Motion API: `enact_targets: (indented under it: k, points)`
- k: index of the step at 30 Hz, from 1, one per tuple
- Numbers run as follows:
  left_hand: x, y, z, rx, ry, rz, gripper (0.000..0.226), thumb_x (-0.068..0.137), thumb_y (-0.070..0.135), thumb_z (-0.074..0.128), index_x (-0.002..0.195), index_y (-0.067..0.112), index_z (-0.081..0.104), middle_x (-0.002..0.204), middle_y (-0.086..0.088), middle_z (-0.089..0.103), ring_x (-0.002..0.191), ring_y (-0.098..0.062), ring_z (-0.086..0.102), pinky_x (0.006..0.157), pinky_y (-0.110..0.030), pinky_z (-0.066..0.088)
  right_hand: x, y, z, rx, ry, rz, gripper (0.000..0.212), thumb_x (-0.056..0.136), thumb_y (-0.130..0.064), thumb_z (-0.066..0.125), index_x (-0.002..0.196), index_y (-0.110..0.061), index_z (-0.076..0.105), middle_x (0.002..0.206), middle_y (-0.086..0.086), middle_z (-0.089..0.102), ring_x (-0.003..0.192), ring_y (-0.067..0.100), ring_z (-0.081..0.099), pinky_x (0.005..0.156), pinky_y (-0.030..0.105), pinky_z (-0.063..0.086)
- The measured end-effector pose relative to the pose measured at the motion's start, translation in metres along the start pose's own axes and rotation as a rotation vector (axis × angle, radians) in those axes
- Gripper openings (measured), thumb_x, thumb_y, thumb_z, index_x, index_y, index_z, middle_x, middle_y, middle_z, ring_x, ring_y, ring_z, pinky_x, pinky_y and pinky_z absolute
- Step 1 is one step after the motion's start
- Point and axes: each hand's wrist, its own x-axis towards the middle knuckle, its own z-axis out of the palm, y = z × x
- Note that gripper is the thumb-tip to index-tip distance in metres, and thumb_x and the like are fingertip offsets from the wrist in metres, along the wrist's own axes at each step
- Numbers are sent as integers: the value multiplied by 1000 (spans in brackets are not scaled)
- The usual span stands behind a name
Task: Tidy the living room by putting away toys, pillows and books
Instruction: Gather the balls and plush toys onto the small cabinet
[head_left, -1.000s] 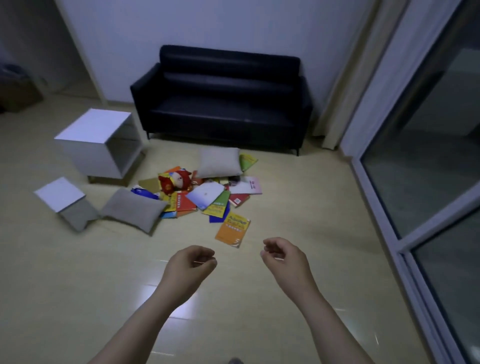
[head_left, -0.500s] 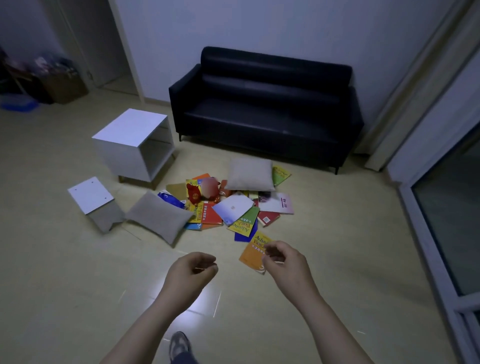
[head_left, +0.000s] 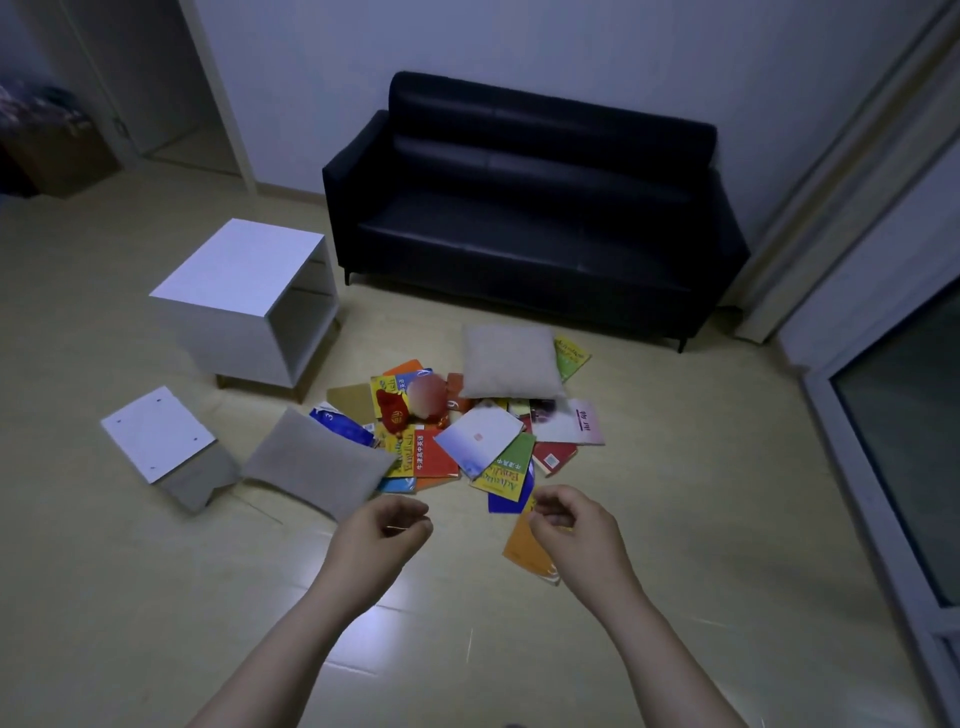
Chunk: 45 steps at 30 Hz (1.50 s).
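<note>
Looked down on a pale floor (head_left: 675, 519) in a dim room. Held both bare hands out in front, apart from each other, above the near edge of the mess. Curled the fingers of the left hand (head_left: 382, 530) loosely, thumb tip against the forefinger, with nothing gripped; perhaps a thin light line at the thumb, too fine to identify. Curled the right hand (head_left: 571, 525) likewise, empty, hovering over an orange book (head_left: 522, 548) lying flat on the floor, nearest of all.

Found the rest of the books (head_left: 480, 441) fanned in an overlapping heap just beyond the hands: red, green, yellow, blue and white covers, most titles too blurred to read. Made out a red and peach plush toy (head_left: 415, 402) lying on top of the heap at its far left. Noted one grey pillow (head_left: 509, 361) at the heap's far side, resting partly on the books, in front of the black sofa (head_left: 519, 218). Noted a second grey pillow (head_left: 311, 462) at the heap's left edge, overlapping a blue book (head_left: 340, 423) and close to the left hand.

Saw a white open-sided cabinet (head_left: 244, 275) standing left of the sofa, and a white-topped box (head_left: 156, 434) tipped on the floor beside the second pillow. Caught a glass door (head_left: 904, 467) along the right side and a doorway (head_left: 171, 93) at far left.
</note>
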Motion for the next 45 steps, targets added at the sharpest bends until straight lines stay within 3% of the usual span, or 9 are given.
enact_targets:
  k: [4,11,17,20,23,29,36,41,45]
  points:
    - [44,4,-18,12,-15,-17,15,87,21,66,101,19,70,94,7,69,88,-7,64,70,-18,50,48,-15,15,-5,21,21,19,84,-11,65,101,-19,65,93,-8,66,81,6,59,65,7,44]
    - [124,24,-41,24,6,-53,9,88,21,64,95,27,66,94,6,68,90,-11,63,81,-33,52,145,-35,36,0,-29,-14,19,86,-15,66,105,-18,64,97,-6,64,85,1,59,67,9,43]
    - [201,39,-55,-11,44,-100,9,91,21,62,94,28,66,94,7,68,90,-13,63,67,-22,48,233,-52,53,-15,-119,-9,22,88,-16,63,110,-17,63,101,-6,64,91,3,59,72,11,45]
    - [235,39,-61,-27,29,-127,8,91,21,61,93,28,65,95,5,68,91,-15,63,68,-24,50,269,-57,62,-49,-136,15,23,88,-19,63,111,-19,62,101,-8,63,94,4,58,80,21,49]
    - [271,38,-68,-42,4,-144,11,91,18,61,90,28,65,94,7,68,90,-12,62,71,-24,51,302,-61,75,-93,-152,39,23,88,-20,63,111,-21,62,101,-8,62,95,5,58,77,21,49]
    - [359,26,-93,-69,-43,-182,9,91,13,61,96,16,67,88,4,68,81,-8,62,63,-12,46,370,-70,114,-128,-154,129,27,89,-20,63,115,-18,60,105,-3,63,95,9,60,85,30,51]
    - [458,6,-110,-56,-80,-198,7,90,9,61,93,4,66,80,1,67,70,-7,61,51,-5,42,448,-66,168,-180,-197,211,34,91,-22,60,125,-17,55,109,-2,58,102,16,58,79,25,45]
    - [518,-22,-105,11,-64,-240,4,88,11,65,86,14,67,81,-1,68,76,-11,62,56,-6,42,509,-44,195,-224,-258,238,36,92,-23,61,126,-16,55,120,4,59,103,17,58,80,24,44]
    - [576,-56,-87,40,-39,-280,15,87,14,65,79,27,64,80,2,70,77,-9,64,62,-18,45,575,-2,222,-248,-300,246,35,92,-22,62,125,-12,56,122,8,58,104,19,56,85,28,45]
